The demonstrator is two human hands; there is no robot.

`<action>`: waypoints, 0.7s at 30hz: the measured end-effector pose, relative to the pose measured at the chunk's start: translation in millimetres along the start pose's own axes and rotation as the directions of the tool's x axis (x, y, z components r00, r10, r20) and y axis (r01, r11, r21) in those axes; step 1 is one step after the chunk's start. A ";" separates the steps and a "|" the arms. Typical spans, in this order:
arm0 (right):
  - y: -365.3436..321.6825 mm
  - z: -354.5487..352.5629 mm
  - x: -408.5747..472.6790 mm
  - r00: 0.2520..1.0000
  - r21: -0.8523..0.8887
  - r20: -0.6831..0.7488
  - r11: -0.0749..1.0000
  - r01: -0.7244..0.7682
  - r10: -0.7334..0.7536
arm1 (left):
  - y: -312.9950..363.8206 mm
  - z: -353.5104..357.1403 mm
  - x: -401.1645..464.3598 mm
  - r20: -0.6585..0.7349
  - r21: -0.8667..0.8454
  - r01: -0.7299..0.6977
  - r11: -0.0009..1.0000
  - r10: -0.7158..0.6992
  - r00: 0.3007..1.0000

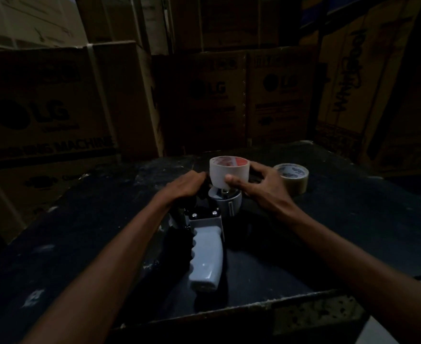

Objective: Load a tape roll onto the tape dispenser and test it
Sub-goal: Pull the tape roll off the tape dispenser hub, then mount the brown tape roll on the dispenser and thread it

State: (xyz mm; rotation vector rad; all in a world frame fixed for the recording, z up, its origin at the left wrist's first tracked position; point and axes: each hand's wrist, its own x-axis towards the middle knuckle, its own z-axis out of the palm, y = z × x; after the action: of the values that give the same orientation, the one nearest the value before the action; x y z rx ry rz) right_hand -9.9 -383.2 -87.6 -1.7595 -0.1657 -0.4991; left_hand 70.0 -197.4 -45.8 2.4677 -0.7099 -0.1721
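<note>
I see the white roll (pixel 229 173) held upright in the right hand (pixel 261 186), thumb on its near face, fingers wrapped round the far side. It sits just above the dispenser's grey hub (pixel 225 202), w/ the roll's bottom edge right at the hub top; can't tell if it's touching or seated. Red print shows on the core's inside at the top.

The dispenser (pixel 205 247) lies on its side btwn my two forearms, grey handle pointing back toward me, hub end away. Black metal frame w/ two screws sits btwn handle and hub.

Left hand (pixel 187 184) is curled over the dispenser's front end, left of the roll. Looks like it's gripping the frame there, but the fingers are hidden in shadow, so can't tell how tight.

Just right of the right hand, a second roll (pixel 292 178), tan, lies flat on the table (pixel 353 219), apart from the dispenser.

Table is dark, scuffed, w/ a chipped near edge below the right forearm. Beyond both hands: stacked cardboard boxes (pixel 50 115), LG logos, very dim light.
</note>
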 end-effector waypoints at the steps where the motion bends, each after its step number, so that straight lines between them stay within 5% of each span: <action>1: 1.7 -2.2 1.0 1.000 0.015 -0.005 1.000 0.008 -0.008 | 0.9 -0.1 -1.3 -0.010 0.018 -0.007 1.000 0.007 1.000; 8: -4.3 -16.5 -21.8 0.998 -0.063 -0.048 0.998 0.026 -0.029 | 2.0 3.0 -13.1 -0.217 -0.229 -0.073 0.971 0.022 0.976; 13: -11.0 -41.2 -47.2 0.992 -0.109 -0.124 0.994 0.020 -0.033 | 13.1 1.7 -23.3 -0.351 -0.081 -0.211 0.974 0.170 0.921; 21: -8.6 -109.3 -93.4 0.973 -0.236 -0.230 0.968 -0.088 0.032 | 44.4 16.0 -35.1 -0.159 0.165 -0.346 0.924 0.371 0.915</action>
State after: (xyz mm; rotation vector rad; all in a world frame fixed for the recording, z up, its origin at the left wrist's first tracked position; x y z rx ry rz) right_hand -123.3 -471.1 -100.2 -1.9256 0.1139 -0.6933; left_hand 15.7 -218.0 -35.8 2.3826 -1.1051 0.2533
